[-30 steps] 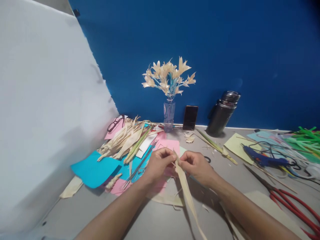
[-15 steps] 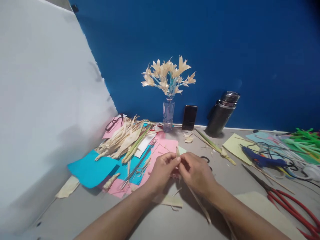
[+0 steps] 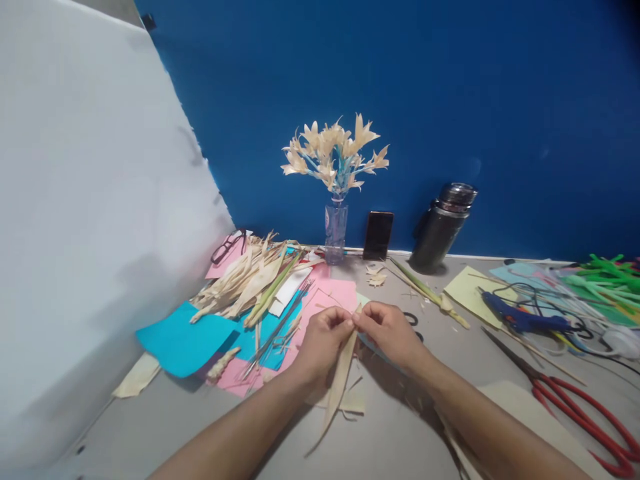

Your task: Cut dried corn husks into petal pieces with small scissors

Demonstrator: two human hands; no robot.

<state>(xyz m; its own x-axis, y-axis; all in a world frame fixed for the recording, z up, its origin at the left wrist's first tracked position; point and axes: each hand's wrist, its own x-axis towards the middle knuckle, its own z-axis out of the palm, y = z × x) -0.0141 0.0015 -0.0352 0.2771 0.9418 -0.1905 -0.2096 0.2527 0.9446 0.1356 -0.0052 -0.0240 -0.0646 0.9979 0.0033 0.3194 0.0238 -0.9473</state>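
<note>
My left hand [image 3: 327, 340] pinches the upper end of a pale dried corn husk strip [image 3: 341, 377], which hangs down toward the table and narrows to a thin tail. Beside it, fingertips nearly touching the left ones, my right hand [image 3: 387, 330] is closed on the same end of the strip. A small tip of husk pokes up between the two hands. Below them another flat husk piece [image 3: 354, 403] lies on the table with thin shreds. Just past my right hand, the black handles of small scissors [image 3: 411, 320] show in part.
At left, a pile of dried husks [image 3: 257, 273] lies over pink and blue paper [image 3: 185, 337]. Behind stand a bottle of husk flowers [image 3: 336, 230], a phone [image 3: 379, 235] and a leaning flask [image 3: 443, 230]. Rightward lie a blue glue gun [image 3: 523, 315] and large red-handled scissors [image 3: 575, 403].
The husk strip now hangs toward the lower left between my hands; before, a strip trailed to the lower right under my right hand. My right hand has moved up slightly.
</note>
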